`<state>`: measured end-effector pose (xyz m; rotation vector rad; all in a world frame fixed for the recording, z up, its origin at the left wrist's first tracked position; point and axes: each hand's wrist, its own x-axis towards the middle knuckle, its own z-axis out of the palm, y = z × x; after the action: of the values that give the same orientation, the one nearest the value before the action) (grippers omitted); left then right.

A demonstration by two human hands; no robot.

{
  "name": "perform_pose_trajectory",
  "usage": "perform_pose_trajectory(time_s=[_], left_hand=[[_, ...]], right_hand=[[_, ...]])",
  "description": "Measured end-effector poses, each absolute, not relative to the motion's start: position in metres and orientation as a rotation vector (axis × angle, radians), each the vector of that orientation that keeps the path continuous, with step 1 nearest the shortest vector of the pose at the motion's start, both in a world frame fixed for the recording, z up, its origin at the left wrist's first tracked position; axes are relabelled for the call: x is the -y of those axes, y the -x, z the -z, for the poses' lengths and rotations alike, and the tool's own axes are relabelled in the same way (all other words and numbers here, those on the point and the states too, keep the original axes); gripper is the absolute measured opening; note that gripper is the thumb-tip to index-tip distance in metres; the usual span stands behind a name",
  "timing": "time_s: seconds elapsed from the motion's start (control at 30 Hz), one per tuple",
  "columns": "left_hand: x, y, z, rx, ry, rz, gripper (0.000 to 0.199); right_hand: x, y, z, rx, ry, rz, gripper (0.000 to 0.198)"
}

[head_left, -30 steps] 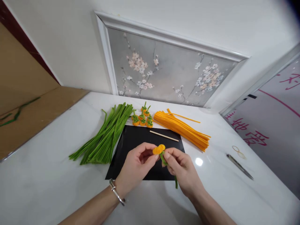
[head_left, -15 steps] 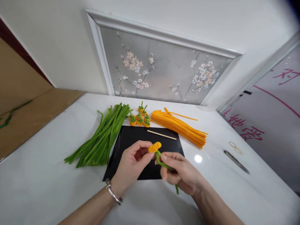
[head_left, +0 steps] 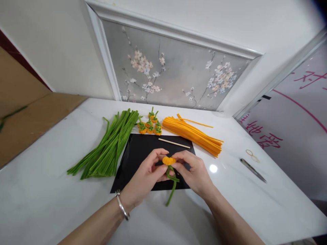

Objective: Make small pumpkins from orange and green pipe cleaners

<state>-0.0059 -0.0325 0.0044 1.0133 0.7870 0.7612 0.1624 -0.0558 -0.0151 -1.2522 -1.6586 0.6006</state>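
Between my two hands, above the black mat (head_left: 125, 170), is a small orange pipe-cleaner pumpkin (head_left: 169, 161). My left hand (head_left: 149, 172) pinches its left side, and my right hand (head_left: 191, 170) has its thumb and fingers closed on the right side. A bent green pipe cleaner (head_left: 173, 190) hangs from the pumpkin's underside, its lower end loose. Just how the green piece joins the orange one is hidden by my fingers. Beyond the mat sits a group of finished-looking small orange pumpkins (head_left: 150, 128) with green tops and stems.
Green pipe cleaners (head_left: 109, 146) lie in a heap at left, orange ones (head_left: 194, 134) in a bundle at right. A thin wooden stick (head_left: 174, 143) rests on the mat. Tweezers (head_left: 252, 170) and clear rings (head_left: 252, 155) lie far right. Cardboard (head_left: 51, 119) borders the left.
My right hand has let go of the green pipe cleaner and moved up onto the orange pumpkin. The green piece now hangs down free. The view has shifted slightly.
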Motion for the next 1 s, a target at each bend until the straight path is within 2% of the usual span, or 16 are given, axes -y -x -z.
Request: perform_pose_trajectory(time_s=[0.07, 0.2, 0.33, 0.5, 0.73, 0.87, 1.0], left_hand=[[0.034, 0.004, -0.003, -0.796, -0.891, -0.763, 0.03], [0.035, 0.001, 0.002, -0.851, -0.864, -0.762, 0.018], [0.035, 0.0, 0.009, -0.936, -1.031, -0.81, 0.014], [0.036, -0.001, 0.012, -0.936, -1.288, -0.788, 0.012], [0.036, 0.005, 0.008, -0.994, -1.619, -0.691, 0.015], [0.023, 0.014, 0.007, -0.892, -1.542, -0.645, 0.023], [0.014, 0.017, 0.007, -0.846, -1.332, -0.775, 0.029]], right_hand=[[0.056, -0.159, 0.017, 1.615, 1.267, -0.502, 0.01], [0.057, -0.155, 0.022, 1.588, 1.243, -0.351, 0.011], [0.059, -0.153, 0.022, 1.619, 1.206, -0.467, 0.016], [0.059, -0.151, 0.024, 1.497, 1.288, -0.551, 0.012], [0.055, -0.156, 0.021, 1.231, 1.321, -0.774, 0.023], [0.055, -0.16, 0.016, 1.229, 1.323, -0.794, 0.024], [0.055, -0.162, 0.015, 1.314, 1.26, -0.863, 0.019]])
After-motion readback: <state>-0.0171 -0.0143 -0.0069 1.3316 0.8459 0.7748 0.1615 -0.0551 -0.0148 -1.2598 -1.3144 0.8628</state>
